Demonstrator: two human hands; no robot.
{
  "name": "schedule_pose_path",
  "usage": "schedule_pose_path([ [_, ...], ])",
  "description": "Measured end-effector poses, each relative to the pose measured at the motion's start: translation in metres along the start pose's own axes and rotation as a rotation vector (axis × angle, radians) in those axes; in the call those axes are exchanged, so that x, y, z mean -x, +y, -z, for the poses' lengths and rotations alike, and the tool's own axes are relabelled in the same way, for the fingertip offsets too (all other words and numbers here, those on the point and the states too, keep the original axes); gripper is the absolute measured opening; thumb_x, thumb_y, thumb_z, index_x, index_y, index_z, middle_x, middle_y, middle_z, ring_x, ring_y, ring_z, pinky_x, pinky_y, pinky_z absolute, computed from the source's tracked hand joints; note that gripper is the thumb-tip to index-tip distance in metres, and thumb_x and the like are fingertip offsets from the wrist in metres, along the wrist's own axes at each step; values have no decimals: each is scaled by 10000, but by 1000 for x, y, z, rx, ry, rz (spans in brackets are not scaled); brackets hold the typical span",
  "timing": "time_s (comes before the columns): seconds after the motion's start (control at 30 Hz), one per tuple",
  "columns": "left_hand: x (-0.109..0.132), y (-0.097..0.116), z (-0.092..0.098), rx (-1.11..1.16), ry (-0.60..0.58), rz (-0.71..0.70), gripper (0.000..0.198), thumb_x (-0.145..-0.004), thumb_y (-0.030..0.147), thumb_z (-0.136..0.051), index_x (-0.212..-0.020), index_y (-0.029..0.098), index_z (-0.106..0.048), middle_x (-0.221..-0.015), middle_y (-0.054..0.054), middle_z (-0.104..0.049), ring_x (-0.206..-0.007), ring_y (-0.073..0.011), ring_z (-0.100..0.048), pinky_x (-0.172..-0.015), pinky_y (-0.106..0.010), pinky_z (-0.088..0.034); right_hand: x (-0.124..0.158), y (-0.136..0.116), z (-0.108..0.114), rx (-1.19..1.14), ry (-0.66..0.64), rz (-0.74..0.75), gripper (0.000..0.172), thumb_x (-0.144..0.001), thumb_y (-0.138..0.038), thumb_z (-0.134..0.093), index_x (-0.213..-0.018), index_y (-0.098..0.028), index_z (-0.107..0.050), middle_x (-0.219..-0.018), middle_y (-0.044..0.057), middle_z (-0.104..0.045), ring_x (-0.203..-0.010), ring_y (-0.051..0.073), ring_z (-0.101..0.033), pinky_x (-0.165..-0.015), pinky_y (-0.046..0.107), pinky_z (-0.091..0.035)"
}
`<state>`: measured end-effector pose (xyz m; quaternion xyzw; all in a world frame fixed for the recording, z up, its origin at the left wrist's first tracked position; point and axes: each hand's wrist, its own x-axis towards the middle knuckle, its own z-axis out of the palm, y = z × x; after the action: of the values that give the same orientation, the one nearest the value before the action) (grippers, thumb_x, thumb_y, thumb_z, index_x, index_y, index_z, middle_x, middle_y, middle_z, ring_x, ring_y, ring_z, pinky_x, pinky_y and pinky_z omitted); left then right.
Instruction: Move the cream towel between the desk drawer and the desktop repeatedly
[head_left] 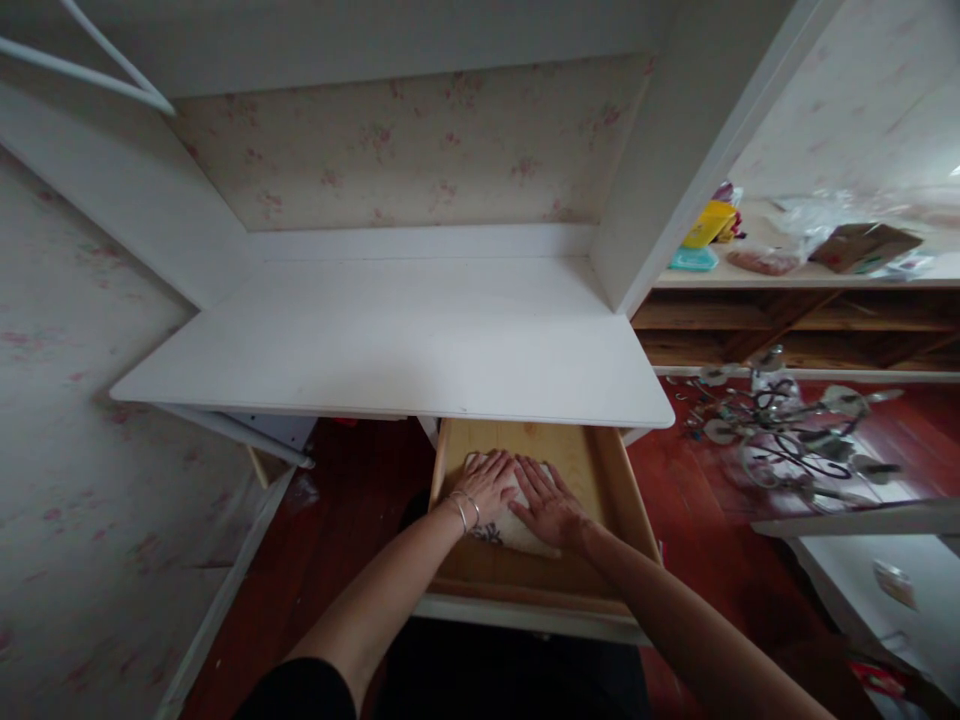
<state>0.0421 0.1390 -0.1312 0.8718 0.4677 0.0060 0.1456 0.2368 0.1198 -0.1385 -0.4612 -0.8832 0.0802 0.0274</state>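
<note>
A white folded cloth [525,537] with a dark printed pattern lies flat in an open wooden drawer [607,465] under a white desk. My left hand [486,484] rests flat on the cloth's left part, fingers stretched forward, with bangles at the wrist. Beside it my right hand [551,508] lies flat on the right part, fingers spread. The two hands nearly meet at the thumbs. Much of the cloth is hidden under them.
The white desk top [420,330] juts over the drawer's back. On the right, a metal chandelier [802,430] lies on the red floor [705,520]. Behind it stands a low shelf [697,312] with a yellow container [709,224] and a cardboard box [862,247] on top.
</note>
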Motion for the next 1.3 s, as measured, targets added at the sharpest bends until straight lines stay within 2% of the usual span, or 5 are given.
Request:
schedule_pose_path([
  [0.4,-7,-1,29,103,-159,60,506,-988,346,-278,-1458,178,-361,-1550,-104,-309,-1437,-241,-248,-1155,-477,-231,17,-23,33,-28,-162,61,646,-940,-390,-417,-1502,-96,-294,-1553,166,-230,-1437,315,-168,-1143,589,-130],
  [0.53,6,-14,68,141,64,150,481,-953,201,-347,-1427,157,-419,-1539,-99,-335,-1443,-216,-229,-1178,-417,-220,6,-55,34,-48,-325,94,872,-834,-569,-555,-1520,-128,-247,-1568,197,-123,-1420,420,-138,-1038,743,-151],
  [0.73,92,-6,114,330,327,259,386,-951,172,-373,-1259,183,-605,-1306,-63,-598,-1225,-143,-520,-1097,-306,-393,-12,-34,19,99,-144,225,563,-901,-140,-458,-1448,-267,-412,-1543,116,-283,-1389,358,-284,-1041,740,-173],
  [1.03,144,84,86,356,230,104,355,-904,134,-472,-1194,265,-629,-1172,-22,-661,-1136,-169,-557,-1033,-353,-452,-38,22,37,162,-104,352,643,-897,-31,-400,-1436,-381,-399,-1460,-29,-451,-1310,268,-416,-1092,570,-263],
  [1.3,144,88,78,237,85,164,342,-889,192,-482,-1196,274,-610,-1047,-45,-697,-966,-205,-637,-893,-376,-504,-45,70,66,160,-132,283,511,-876,-33,-417,-1327,-216,-572,-1370,90,-546,-1300,274,-436,-1113,539,-241],
])
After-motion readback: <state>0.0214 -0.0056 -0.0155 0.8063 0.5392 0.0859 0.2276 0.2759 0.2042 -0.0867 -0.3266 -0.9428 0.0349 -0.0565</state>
